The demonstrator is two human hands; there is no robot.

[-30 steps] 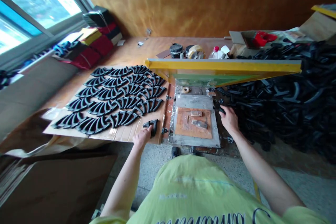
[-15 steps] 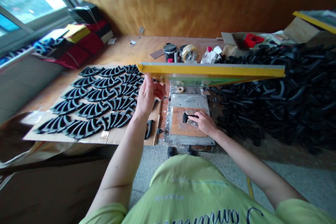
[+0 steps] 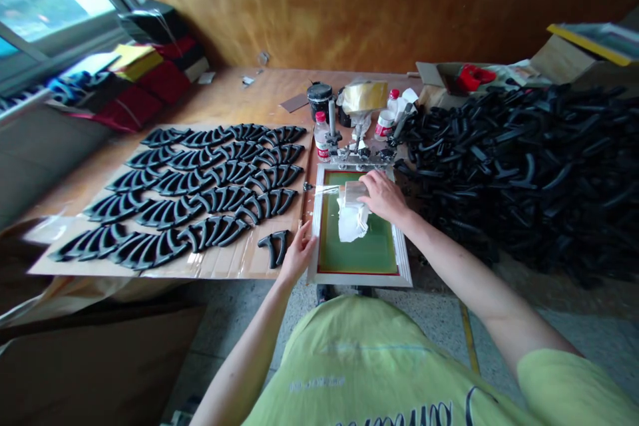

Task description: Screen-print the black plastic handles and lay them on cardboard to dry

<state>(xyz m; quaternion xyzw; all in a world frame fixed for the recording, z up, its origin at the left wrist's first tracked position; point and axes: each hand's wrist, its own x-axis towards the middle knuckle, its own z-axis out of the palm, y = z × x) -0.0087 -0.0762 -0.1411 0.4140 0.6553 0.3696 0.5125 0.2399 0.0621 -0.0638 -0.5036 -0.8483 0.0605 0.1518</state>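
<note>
A screen-printing frame [image 3: 360, 277] lies flat, hinged at its far side to metal clamps [image 3: 360, 154], and its green mesh [image 3: 360, 256] faces up. My right hand [image 3: 384, 197] rests over the mesh, gripping a translucent plastic-wrapped white bundle [image 3: 352, 218]. What lies inside the wrapping is hidden. My left hand [image 3: 299, 254] has its fingers apart against the frame's near left side. Just left of it, a black forked moulded part [image 3: 274, 246] lies alone on the cardboard sheet [image 3: 219, 265].
Rows of black forked parts [image 3: 200, 200] cover the cardboard at left. A large heap of black parts [image 3: 519, 160] stands to the right. Behind the clamps are bottles [image 3: 322, 136], a dark tin [image 3: 319, 100] and a wrapped tape roll [image 3: 364, 94].
The yellow-edged frame has swung down flat over the plate. My right hand has moved from the plate onto the mesh with the bundle, and my left hand has dropped to the frame's side.
</note>
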